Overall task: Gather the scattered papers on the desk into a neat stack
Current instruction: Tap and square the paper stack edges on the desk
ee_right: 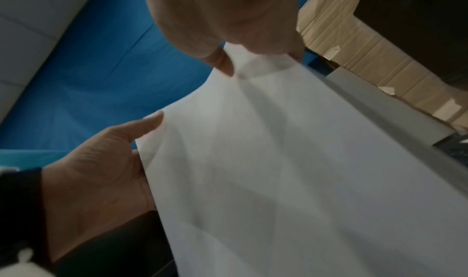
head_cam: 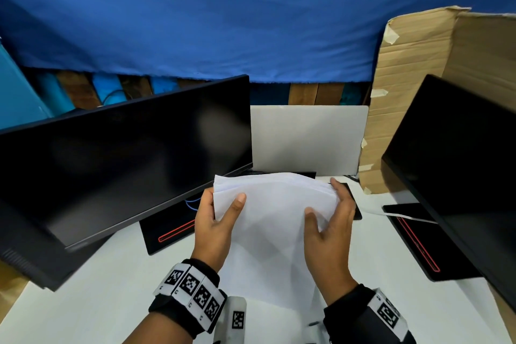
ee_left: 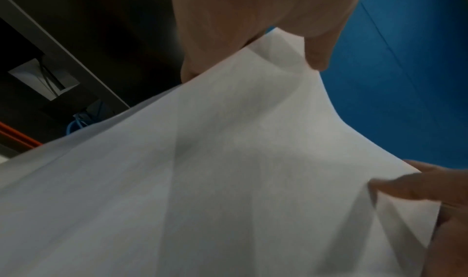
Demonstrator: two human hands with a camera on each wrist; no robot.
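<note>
A bundle of white papers stands upright over the middle of the white desk, its lower edge near the desk top. My left hand grips the bundle's left edge, thumb on the near face and fingers behind. My right hand holds the right edge the same way. The top edges of the sheets are slightly uneven. In the left wrist view the papers fill the frame below my left hand. The right wrist view shows the papers pinched by my right hand, with the left hand opposite.
A black monitor stands at the left and another monitor at the right. A grey panel stands behind the papers. Brown cardboard leans at the back right. A white strip lies on the right stand.
</note>
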